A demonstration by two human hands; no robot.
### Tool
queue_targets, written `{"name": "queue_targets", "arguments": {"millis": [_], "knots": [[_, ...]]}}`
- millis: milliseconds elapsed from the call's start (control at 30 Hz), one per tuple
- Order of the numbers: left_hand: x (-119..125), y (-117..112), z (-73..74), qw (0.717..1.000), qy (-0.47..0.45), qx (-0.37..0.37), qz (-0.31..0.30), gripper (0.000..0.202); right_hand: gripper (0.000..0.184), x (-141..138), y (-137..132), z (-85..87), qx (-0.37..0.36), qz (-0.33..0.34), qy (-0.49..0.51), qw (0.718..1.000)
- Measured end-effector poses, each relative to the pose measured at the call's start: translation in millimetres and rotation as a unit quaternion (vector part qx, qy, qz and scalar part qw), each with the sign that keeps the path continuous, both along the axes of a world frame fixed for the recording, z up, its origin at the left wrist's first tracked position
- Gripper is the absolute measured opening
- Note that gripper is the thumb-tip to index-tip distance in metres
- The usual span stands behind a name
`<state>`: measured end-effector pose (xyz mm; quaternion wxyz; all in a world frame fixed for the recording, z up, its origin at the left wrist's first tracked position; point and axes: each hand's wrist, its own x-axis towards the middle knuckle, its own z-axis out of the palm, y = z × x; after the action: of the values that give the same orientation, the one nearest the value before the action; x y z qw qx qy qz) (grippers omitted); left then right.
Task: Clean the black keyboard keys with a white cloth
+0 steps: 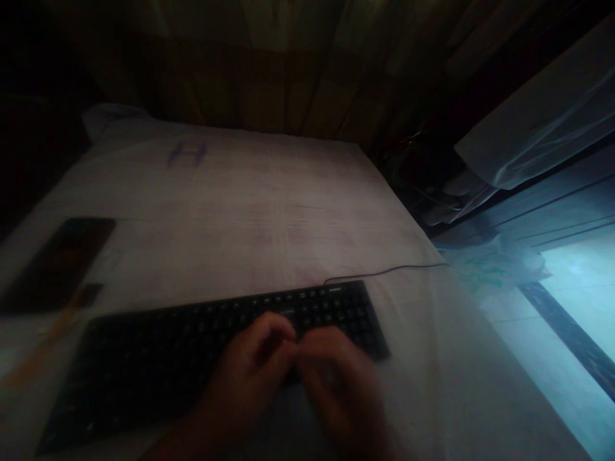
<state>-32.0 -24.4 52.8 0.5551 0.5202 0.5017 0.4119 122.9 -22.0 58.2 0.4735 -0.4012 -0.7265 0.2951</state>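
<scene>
A black keyboard [192, 346] lies across the near part of a table covered with a pale cloth [250, 211]. Both my hands rest close together over its right half. My left hand [254, 371] has its fingers curled down onto the keys. My right hand [336, 378] sits beside it, touching it, fingers bent toward the keys and smeared by motion. Neither hand visibly holds anything. The scene is very dim and blurred.
A thin cable [384, 272] runs from the keyboard's back edge to the table's right edge. A dark phone [60, 259] lies at the left. A curtain [288, 77] hangs behind the table. Pale sheeting [538, 134] and a lit floor [571, 282] lie to the right.
</scene>
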Motion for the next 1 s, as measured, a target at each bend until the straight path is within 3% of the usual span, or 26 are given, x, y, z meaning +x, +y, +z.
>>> {"name": "queue_targets", "arguments": {"millis": [167,267,367,467,567,700,833,1000], "knots": [[-6,-3,-4.9,0.959,0.167,0.228,-0.011,0.025,0.012,1,0,0.0,0.025,0.001,-0.027,0.999],[-8,-6,-9.5,0.942,0.18,0.282,-0.004,0.025,0.01,-1,-1,0.8,0.004,-0.003,-0.015,1.0],[-7,-8,-10.5,0.943,0.169,0.287,0.006,0.028,0.007,-3,-4,0.9,-0.028,-0.005,-0.012,1.0],[-5,-7,-6.0,0.967,0.142,0.212,0.007,0.035,0.008,-3,-4,-0.6,-0.018,0.0,-0.022,1.0],[0,-3,1.5,0.996,0.078,0.039,-0.008,0.043,0.011,-1,-2,-2.2,0.05,0.004,-0.053,0.997],[3,2,7.9,0.989,-0.013,-0.147,-0.031,0.046,0.013,2,0,-2.2,0.084,-0.014,-0.091,0.992],[2,3,6.3,0.977,-0.048,-0.205,-0.045,0.047,0.015,4,1,-1.0,0.023,-0.016,-0.092,0.995],[0,0,2.1,0.979,-0.045,-0.194,-0.049,0.047,0.011,5,-1,-1.5,-0.065,-0.01,-0.059,0.996]]}}
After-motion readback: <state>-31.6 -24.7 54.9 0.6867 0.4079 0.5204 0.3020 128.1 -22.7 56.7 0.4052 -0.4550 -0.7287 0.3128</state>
